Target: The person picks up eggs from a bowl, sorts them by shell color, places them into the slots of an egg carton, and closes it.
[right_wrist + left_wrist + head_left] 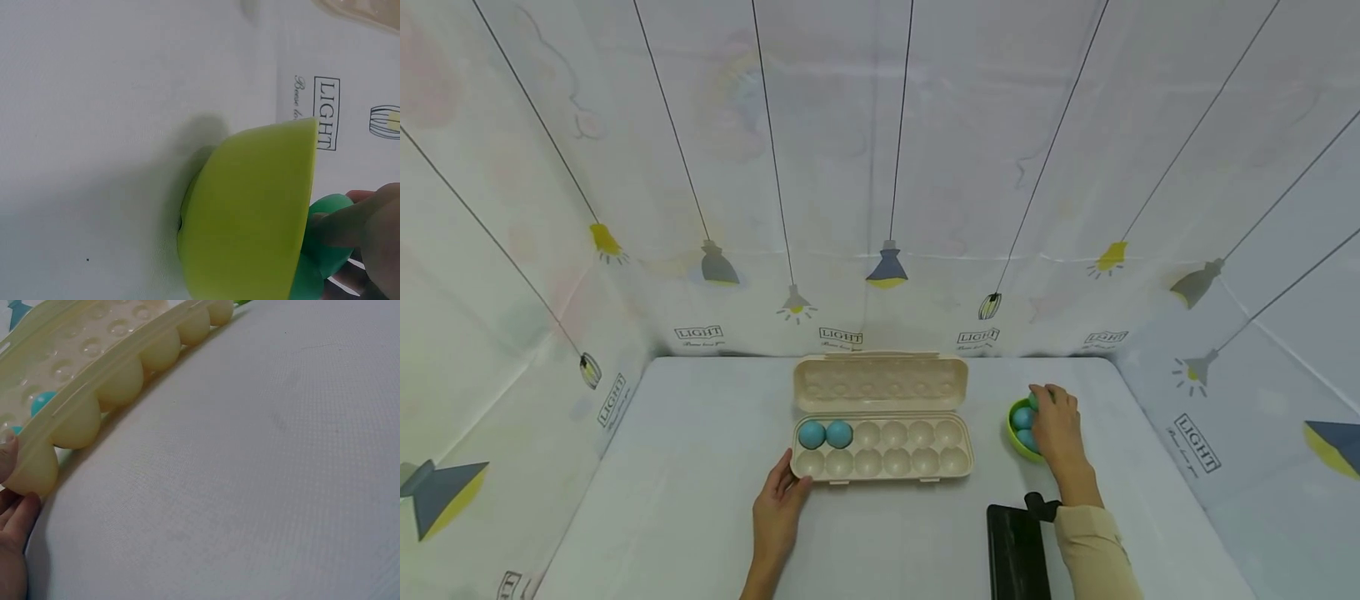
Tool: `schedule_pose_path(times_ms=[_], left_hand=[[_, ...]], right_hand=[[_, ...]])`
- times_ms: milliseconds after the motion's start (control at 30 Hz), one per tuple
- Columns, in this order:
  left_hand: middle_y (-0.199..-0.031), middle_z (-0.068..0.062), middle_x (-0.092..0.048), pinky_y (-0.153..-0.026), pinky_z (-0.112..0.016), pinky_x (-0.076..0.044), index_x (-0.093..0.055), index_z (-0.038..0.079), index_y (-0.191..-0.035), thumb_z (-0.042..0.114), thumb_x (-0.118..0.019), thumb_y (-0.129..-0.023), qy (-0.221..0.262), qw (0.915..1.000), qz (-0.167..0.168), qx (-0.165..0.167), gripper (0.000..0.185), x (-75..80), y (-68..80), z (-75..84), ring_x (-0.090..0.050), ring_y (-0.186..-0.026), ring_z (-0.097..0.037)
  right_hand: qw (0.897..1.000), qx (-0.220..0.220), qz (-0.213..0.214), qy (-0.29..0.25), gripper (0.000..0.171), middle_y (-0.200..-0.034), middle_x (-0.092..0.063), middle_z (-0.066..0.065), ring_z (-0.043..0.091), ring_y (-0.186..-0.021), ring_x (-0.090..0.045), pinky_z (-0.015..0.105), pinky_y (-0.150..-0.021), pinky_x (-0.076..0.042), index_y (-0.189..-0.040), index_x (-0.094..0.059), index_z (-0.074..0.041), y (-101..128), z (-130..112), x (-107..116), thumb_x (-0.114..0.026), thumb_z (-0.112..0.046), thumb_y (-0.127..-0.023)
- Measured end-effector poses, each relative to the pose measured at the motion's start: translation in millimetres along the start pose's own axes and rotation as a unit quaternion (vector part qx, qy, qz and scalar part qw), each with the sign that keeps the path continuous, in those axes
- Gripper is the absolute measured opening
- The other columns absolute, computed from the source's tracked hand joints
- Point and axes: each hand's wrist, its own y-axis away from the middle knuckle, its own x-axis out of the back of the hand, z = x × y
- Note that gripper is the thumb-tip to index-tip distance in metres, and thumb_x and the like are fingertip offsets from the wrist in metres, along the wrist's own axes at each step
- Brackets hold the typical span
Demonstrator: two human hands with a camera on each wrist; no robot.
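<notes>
Egg point(328, 215) at lower right is pinched in the green bowl point(1013, 435) by the right hand point(1055, 427); the carton point(883, 450) is steadied by the left hand's point(778, 510) relaxed fingers; a lift toward an empty cup seems next

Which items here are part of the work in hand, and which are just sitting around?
In use:
- egg tray, lid open, left hand touching its near-left corner
- two blue eggs in its back row
- green bowl with more blue eggs
- right hand reaching into the bowl, fingers on an egg

Lying about:
- black object by the right sleeve
- patterned backdrop
</notes>
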Motion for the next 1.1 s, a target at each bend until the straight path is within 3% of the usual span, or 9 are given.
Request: schedule_pose_path(times_ms=[367, 700, 900, 1100], left_hand=[[-0.145, -0.024, -0.054, -0.095, -0.008, -0.05, -0.047, 0.004, -0.148, 0.011, -0.074, -0.091, 0.003, 0.9998, 0.0, -0.021, 0.063, -0.2, -2.1, 2.3, -0.055, -0.132, -0.036], [-0.148, -0.021, -0.052, -0.097, -0.008, -0.049, -0.047, 0.006, -0.149, 0.007, -0.07, -0.094, 0.0, 0.9999, -0.012, -0.004, 0.06, 3.2, -2.8, -1.2, -0.053, -0.135, -0.033], [-0.15, -0.017, -0.05, -0.098, -0.008, -0.048, -0.046, 0.01, -0.149, 0.01, -0.069, -0.095, -0.008, 0.9998, -0.02, 0.001, 0.059, 4.4, -3.1, 0.6, -0.052, -0.137, -0.03], [-0.15, -0.017, -0.051, -0.097, -0.008, -0.048, -0.047, 0.01, -0.149, 0.011, -0.069, -0.095, -0.015, 0.9997, -0.02, -0.005, 0.058, 4.9, -2.5, 1.3, -0.053, -0.136, -0.03]], right_hand=[[1.0, 0.005, 0.024, 0.003, 0.044, -0.134, -0.046, 0.033, 0.055, -0.123, -0.04, 0.069, -0.098, -0.04, -0.134, -0.052, 0.003, -3, 2, -4, -0.052, 0.014, -0.091], [0.999, 0.01, 0.046, -0.007, 0.047, -0.132, -0.048, 0.033, 0.054, -0.122, -0.041, 0.069, -0.096, -0.04, -0.137, -0.05, 0.003, 1, -3, -2, -0.057, 0.012, -0.091], [0.996, 0.029, 0.086, -0.026, 0.053, -0.126, -0.05, 0.035, 0.054, -0.116, -0.045, 0.068, -0.09, -0.042, -0.138, -0.047, 0.006, 3, -24, 7, -0.069, 0.002, -0.09], [0.995, 0.016, 0.075, -0.059, 0.055, -0.129, -0.048, 0.034, 0.05, -0.118, -0.044, 0.063, -0.094, -0.045, -0.139, -0.046, 0.009, 10, -56, 16, -0.071, -0.01, -0.093]])
